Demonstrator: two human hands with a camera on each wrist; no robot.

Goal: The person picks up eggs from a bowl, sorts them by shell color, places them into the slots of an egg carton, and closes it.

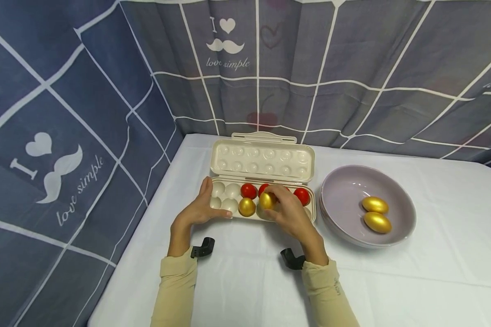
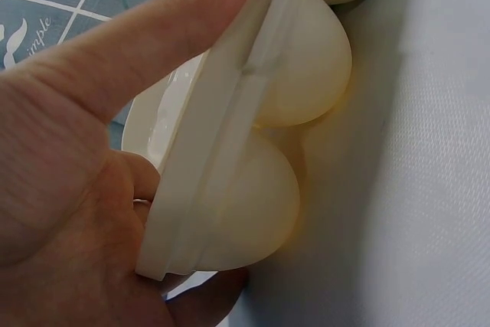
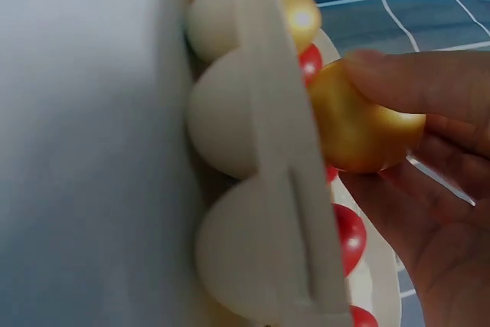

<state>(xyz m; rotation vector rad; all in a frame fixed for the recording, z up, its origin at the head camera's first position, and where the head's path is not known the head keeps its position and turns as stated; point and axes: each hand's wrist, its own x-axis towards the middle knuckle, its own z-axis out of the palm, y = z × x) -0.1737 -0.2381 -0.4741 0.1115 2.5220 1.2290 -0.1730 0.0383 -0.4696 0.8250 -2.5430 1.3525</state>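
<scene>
White-covered tabletop [image 1: 245, 290] fills the near side of the scene, with two tan sleeves [image 1: 176, 286] reaching across it, a black wrist mount [image 1: 203, 248] on each arm. Farther on, the left hand [image 1: 196, 209] grips the left end of a cream plastic egg carton [image 2: 187, 181], thumb over the near rim, probably to keep the light tray from sliding. The right hand [image 1: 290, 211] has its grip closed on a gold egg [image 1: 267, 200], pinched between thumb and fingers above the near row; whether it touches the cup cannot be told. Just left of it sits another gold egg [image 1: 247, 207], while red eggs [image 1: 248, 191] occupy the far row, some partly hidden. To the right, a mauve bowl [image 1: 348, 200] carries two more gold eggs [image 1: 375, 205], presumably placed for easy reach by the right hand. Beyond the tray, its dimpled lid [image 1: 262, 159] lies folded back, leaving the cups accessible. Grid-patterned curtains [image 1: 229, 100] stand left and far, reading "I", a heart, a moustache and "love simple"; the right sleeve's small lettering is illegible.
</scene>
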